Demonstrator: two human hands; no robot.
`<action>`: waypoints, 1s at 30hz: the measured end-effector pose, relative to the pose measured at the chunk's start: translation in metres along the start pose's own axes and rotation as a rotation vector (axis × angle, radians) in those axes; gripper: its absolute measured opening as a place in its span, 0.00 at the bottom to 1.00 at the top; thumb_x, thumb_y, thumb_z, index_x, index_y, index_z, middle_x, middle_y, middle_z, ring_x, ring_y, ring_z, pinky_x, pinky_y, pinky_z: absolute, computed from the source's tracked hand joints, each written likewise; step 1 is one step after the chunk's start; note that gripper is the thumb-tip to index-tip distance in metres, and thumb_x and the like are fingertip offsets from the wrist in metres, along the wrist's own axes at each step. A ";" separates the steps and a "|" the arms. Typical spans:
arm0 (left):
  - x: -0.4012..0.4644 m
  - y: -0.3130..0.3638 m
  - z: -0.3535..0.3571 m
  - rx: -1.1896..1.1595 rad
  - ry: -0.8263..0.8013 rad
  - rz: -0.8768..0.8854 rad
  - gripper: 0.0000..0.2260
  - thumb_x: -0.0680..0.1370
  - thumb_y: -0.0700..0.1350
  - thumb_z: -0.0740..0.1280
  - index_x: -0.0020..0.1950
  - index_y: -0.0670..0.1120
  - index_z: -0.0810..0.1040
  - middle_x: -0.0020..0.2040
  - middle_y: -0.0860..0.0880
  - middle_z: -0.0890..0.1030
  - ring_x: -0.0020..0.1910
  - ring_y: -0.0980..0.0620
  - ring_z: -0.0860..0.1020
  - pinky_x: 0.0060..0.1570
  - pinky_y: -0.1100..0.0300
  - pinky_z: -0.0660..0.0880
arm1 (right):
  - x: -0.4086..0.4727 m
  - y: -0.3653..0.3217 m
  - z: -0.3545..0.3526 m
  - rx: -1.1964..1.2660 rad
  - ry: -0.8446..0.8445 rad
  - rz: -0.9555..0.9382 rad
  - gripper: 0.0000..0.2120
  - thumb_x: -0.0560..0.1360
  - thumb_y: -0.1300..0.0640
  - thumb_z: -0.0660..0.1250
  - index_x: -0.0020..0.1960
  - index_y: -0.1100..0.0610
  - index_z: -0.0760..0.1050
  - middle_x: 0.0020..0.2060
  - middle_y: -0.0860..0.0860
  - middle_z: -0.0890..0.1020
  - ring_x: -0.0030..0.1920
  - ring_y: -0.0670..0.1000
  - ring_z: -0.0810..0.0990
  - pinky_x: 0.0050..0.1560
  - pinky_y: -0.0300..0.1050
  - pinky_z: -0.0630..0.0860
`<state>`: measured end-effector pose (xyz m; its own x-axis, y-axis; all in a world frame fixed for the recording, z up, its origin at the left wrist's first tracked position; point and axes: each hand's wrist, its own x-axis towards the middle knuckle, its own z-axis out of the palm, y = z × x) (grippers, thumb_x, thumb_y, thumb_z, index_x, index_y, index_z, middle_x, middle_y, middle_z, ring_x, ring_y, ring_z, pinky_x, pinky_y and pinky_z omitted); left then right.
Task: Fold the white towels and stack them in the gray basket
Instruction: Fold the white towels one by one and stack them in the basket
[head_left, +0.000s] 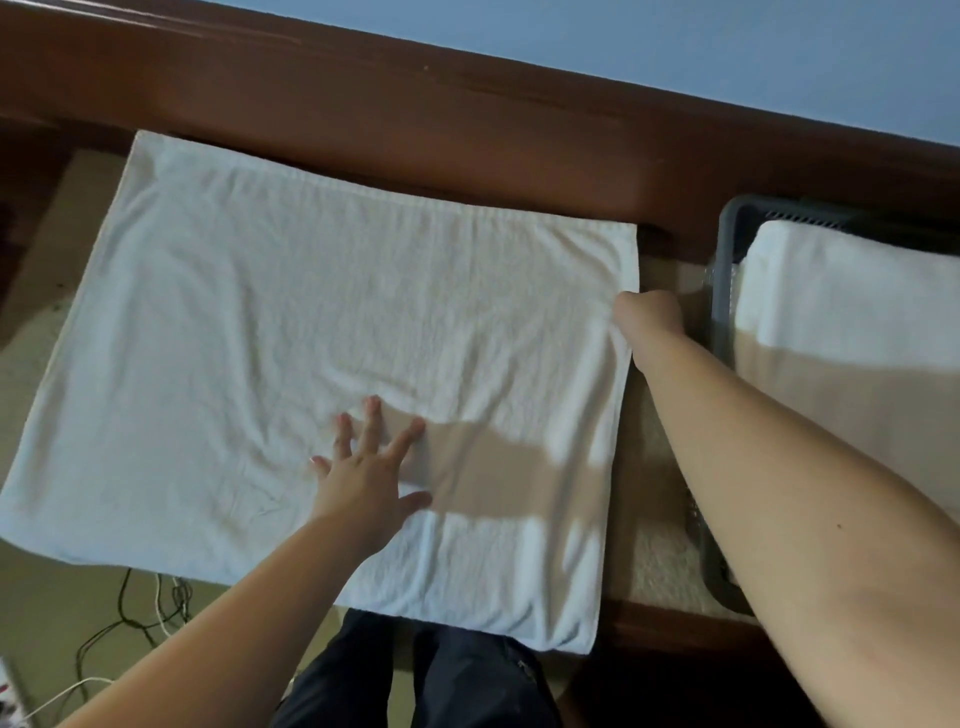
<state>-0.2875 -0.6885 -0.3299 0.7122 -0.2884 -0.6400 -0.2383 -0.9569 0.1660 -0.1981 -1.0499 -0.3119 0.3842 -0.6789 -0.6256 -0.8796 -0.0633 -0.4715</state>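
Fingers (371, 421) splayed flat on crumpled terry towel (291, 322), R hand (649, 317) pinching edge

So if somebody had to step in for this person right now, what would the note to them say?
Left hand: flat, fingers spread, pressing on the white towel.
Right hand: grips the towel's right edge, beside the gray basket.
Towel lies spread on the table, slightly wrinkled.
Done: a folded towel already sits in the basket.
Left: fold this towel and stack it in the basket.
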 end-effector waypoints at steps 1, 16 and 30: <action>0.000 0.000 0.000 0.003 0.000 0.000 0.42 0.78 0.67 0.68 0.83 0.66 0.44 0.82 0.48 0.29 0.82 0.33 0.37 0.75 0.26 0.55 | -0.006 0.006 0.001 0.000 -0.015 0.028 0.08 0.78 0.62 0.62 0.41 0.57 0.68 0.37 0.53 0.71 0.33 0.51 0.68 0.36 0.45 0.68; 0.003 -0.003 0.001 0.084 -0.010 0.042 0.41 0.79 0.70 0.63 0.82 0.66 0.39 0.82 0.46 0.27 0.82 0.32 0.38 0.74 0.26 0.59 | -0.078 0.107 0.010 0.046 -0.036 0.002 0.06 0.77 0.64 0.64 0.41 0.61 0.70 0.36 0.54 0.74 0.35 0.54 0.72 0.35 0.43 0.65; 0.003 -0.021 -0.002 0.242 0.023 0.200 0.42 0.77 0.75 0.57 0.82 0.64 0.37 0.84 0.41 0.35 0.82 0.29 0.45 0.64 0.32 0.75 | -0.147 0.186 0.014 -0.044 -0.110 0.142 0.11 0.77 0.57 0.71 0.57 0.59 0.76 0.52 0.55 0.79 0.52 0.57 0.79 0.48 0.48 0.73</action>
<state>-0.2790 -0.6697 -0.3337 0.6494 -0.4735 -0.5951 -0.5235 -0.8459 0.1018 -0.4145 -0.9512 -0.3164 0.2817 -0.5993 -0.7493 -0.9375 -0.0057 -0.3478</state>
